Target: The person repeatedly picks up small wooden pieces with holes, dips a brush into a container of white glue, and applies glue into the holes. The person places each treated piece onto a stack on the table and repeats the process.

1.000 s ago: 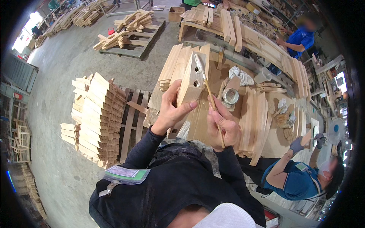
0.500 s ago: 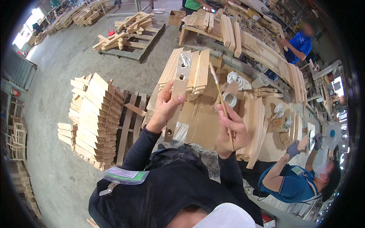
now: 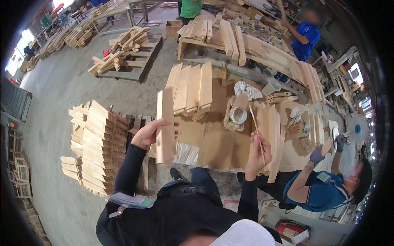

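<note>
My left hand (image 3: 148, 133) is closed around a pale wooden slat (image 3: 165, 119), which stands nearly upright to the left of the table. A small hole shows near the slat's lower end. My right hand (image 3: 257, 157) pinches a thin brush (image 3: 255, 123), with its tip pointing up and away from me. Just left of the brush tip is a round clear container (image 3: 238, 115) of pale contents, next to a wooden block. Beyond the slat, several similar slats (image 3: 192, 88) lie side by side on the cardboard-covered table (image 3: 223, 141).
A tall stack of wooden pieces (image 3: 100, 143) stands on my left. More slats (image 3: 266, 131) lie right of the brush, with a crumpled white cloth (image 3: 247, 89) behind. A gloved co-worker (image 3: 314, 190) works at my right. Farther back are a pallet (image 3: 143, 61) of wood and another bench (image 3: 262, 49).
My left hand has drawn the slat left, away from the row, and turned it so another face shows. My right hand has moved slightly right and down with the brush.
</note>
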A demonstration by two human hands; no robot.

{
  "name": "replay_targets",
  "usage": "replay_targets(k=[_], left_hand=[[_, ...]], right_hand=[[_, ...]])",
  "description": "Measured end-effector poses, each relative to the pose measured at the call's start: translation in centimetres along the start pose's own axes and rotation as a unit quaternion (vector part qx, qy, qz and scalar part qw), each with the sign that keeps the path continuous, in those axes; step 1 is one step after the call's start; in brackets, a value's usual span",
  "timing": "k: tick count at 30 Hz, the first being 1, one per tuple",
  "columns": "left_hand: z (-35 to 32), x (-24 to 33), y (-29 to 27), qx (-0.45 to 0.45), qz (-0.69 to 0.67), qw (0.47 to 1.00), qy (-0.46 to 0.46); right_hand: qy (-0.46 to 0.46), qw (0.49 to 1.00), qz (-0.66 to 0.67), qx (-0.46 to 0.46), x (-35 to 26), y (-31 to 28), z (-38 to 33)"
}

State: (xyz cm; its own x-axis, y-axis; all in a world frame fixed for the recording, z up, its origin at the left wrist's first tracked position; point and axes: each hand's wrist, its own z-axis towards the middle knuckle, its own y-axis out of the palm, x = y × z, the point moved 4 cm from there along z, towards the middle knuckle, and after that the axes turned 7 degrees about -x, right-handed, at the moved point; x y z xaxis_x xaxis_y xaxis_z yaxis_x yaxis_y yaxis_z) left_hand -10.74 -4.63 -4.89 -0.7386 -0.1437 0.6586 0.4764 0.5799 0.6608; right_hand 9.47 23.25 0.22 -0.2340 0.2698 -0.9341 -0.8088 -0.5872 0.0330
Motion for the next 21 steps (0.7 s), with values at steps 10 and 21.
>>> replay_targets(k=[10, 21], left_hand=[[12.3, 15.2, 2.8, 0.027, 0.162, 0.985, 0.058], [42.8, 32.6, -5.7, 0.327, 0.656, 0.650, 0.202]], right_hand=[[0.020, 0.992, -0.125, 0.011, 5.0, -3.8, 6.5], [0.067, 0.965, -0.242, -0.077, 13.6, -6.9, 9.1]])
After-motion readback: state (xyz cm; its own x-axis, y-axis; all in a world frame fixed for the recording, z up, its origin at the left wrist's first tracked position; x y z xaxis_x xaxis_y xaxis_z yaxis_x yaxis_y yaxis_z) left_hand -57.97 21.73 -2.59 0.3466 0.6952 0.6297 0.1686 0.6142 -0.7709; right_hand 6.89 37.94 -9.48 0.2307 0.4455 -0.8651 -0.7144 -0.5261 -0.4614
